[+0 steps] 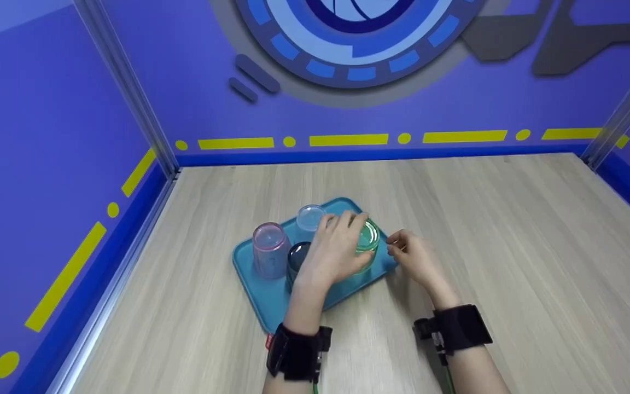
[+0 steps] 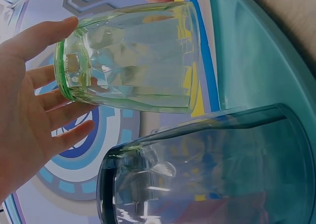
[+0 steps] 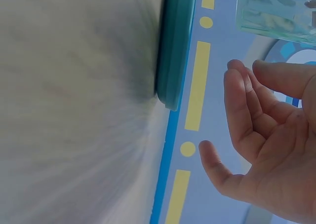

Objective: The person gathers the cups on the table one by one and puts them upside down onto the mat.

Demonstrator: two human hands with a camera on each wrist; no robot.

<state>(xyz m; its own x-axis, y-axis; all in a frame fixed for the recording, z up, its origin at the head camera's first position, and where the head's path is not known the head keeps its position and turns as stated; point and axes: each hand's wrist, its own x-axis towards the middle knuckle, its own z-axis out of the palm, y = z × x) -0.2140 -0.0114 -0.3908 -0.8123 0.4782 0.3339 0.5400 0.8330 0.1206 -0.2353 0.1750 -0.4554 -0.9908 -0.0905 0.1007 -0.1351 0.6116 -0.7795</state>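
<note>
My left hand point(image 1: 334, 249) grips an upside-down green glass point(image 2: 133, 61) near its base, thumb on one side and fingers on the other. In both wrist views the glass's rim hangs above the teal tray point(image 1: 266, 303). Beside it, a dark blue-grey glass point(image 2: 207, 169) stands upside down on the tray, partly covered by the left hand in the head view. Off the tray's right edge, my right hand point(image 1: 414, 257) holds nothing, its fingers loosely bent close to the green glass.
A pink-tinted glass point(image 1: 270, 254) stands upside down on the tray's left side, and a pale clear glass point(image 1: 309, 219) at its back. The tray lies at an angle on a wooden table point(image 1: 512, 246). Blue-purple walls point(image 1: 200, 109) enclose the table's back and sides.
</note>
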